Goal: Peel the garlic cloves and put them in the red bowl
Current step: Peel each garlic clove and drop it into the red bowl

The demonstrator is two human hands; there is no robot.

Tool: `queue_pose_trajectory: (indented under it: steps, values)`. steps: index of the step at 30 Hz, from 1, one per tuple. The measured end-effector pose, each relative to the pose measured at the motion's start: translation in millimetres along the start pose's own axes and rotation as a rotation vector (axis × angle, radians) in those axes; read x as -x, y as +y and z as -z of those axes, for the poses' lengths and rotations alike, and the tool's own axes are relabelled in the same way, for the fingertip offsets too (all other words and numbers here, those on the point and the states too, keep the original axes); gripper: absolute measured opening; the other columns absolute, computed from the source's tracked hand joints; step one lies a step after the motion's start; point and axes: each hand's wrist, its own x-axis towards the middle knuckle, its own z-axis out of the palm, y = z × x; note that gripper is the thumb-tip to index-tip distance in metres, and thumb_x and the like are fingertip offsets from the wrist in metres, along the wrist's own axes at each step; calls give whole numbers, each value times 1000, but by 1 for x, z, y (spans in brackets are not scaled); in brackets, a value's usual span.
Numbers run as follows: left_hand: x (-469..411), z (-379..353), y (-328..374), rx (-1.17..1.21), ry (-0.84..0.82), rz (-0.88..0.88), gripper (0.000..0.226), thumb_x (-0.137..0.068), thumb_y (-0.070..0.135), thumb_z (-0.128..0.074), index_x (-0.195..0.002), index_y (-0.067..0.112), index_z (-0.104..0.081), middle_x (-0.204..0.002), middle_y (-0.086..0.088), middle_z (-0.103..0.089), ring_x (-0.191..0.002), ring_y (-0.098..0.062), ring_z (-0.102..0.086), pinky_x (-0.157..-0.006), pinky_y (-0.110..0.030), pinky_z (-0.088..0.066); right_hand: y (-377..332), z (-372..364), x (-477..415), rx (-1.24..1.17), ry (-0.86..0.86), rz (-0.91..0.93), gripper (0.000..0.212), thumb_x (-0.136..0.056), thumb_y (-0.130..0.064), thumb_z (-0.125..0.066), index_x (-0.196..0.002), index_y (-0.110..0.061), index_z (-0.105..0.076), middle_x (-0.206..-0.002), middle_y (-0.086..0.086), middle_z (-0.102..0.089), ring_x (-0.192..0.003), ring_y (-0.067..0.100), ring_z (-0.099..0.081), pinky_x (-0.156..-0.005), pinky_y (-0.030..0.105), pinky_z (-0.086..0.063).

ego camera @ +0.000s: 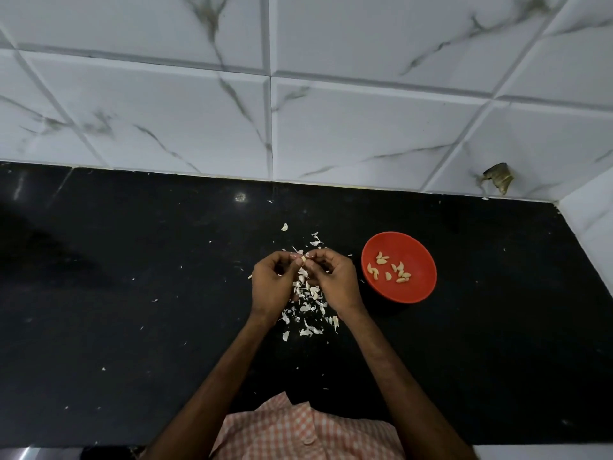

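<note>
Pinching one garlic clove (303, 260) between the fingertips of the left hand (270, 285) and the right hand (335, 282), held close together above a black countertop (132, 293). Curling the fingers of both hands inward, thumbs toward each other: neither hand spread wide, both closed on the same small pale clove. Showing a bare, yellowish patch on that clove; hard to tell how much skin clings to the rest. Hovering directly over a scatter of white papery skins (306, 303), spread on the counter beneath and between the wrists, with stray flecks lying farther out on all sides.

To the right of the right hand — near it, not touching — a red bowl (414, 247), upright on the counter, holding about a dozen peeled cloves (389, 272) loose on its bottom.

Behind the counter, a wall of white marbled tiles (365, 94), with a brownish lump (499, 176) low on the right — too unclear to name. Reaching in from the bottom edge, two bare forearms (205, 393) above a pink-and-white checked shirt (298, 429).
</note>
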Motion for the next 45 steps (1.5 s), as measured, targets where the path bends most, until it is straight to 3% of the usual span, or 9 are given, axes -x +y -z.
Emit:
queue_pose_trajectory:
  steps: [5,7,10,16,20,30,37,43,45]
  values:
    - [-1,0,1,-149,31,-91,5,-95,11,-68,-94,12,-73,-82,4,-73,-71,-8,-69,-60,-19,-54,0,-2,0,148,51,95,13,-93,-6,-70,-92,-19,-74,-86,-8,-74,-80,7,-71,-79,35,-61]
    - [-1,1,2,-163,39,-127,4,-94,12,-69,-95,12,-72,-83,5,-74,-76,-7,-69,-65,-15,-52,-1,-1,-1,168,53,117,8,-93,-8,-71,-92,-15,-75,-85,-9,-74,-77,3,-69,-76,29,-59]
    - [0,0,2,-81,26,-108,7,-95,12,-68,-101,15,-69,-86,2,-73,-76,-18,-70,-58,-32,-58,1,-1,-2,87,65,65,9,-96,-14,-68,-91,-19,-74,-86,-3,-75,-84,12,-73,-79,39,-61]
    - [-6,5,-7,-198,-58,-161,29,-92,4,-68,-115,23,-67,-110,9,-71,-93,-5,-69,-84,-29,-58,-1,1,-2,-90,61,-47,12,-98,-10,-65,-88,-13,-71,-76,1,-70,-75,8,-70,-72,38,-62]
    - [-4,2,0,-154,-168,-192,27,-94,7,-69,-120,15,-71,-108,5,-75,-94,-9,-71,-82,-27,-57,3,2,-2,-7,44,-19,10,-98,-14,-65,-93,-10,-73,-85,9,-74,-82,21,-73,-75,43,-63]
    - [-1,2,-1,-192,25,-201,12,-82,11,-83,-93,12,-79,-86,9,-77,-79,-2,-70,-73,-16,-54,-1,1,-3,344,62,159,11,-97,-23,-68,-88,-17,-69,-76,-7,-69,-70,10,-68,-68,44,-60]
    - [-3,4,-4,-266,2,-251,13,-82,10,-82,-94,14,-79,-87,10,-76,-81,-4,-70,-75,-20,-54,0,2,-3,273,8,130,9,-99,-21,-64,-93,-17,-68,-81,-5,-69,-76,16,-69,-70,50,-60]
    - [-4,6,-3,-407,-33,-366,15,-88,12,-76,-103,14,-78,-94,8,-74,-81,-2,-65,-76,-24,-53,-5,9,0,336,-69,280,9,-100,-16,-62,-94,-12,-68,-80,-13,-63,-76,8,-62,-71,33,-54]
    - [-3,5,-2,-429,-34,-400,16,-90,12,-74,-106,13,-76,-94,3,-72,-80,-3,-63,-73,-25,-53,-5,9,-1,304,-71,248,10,-100,-18,-62,-94,-13,-68,-82,-8,-66,-78,13,-64,-71,39,-56]
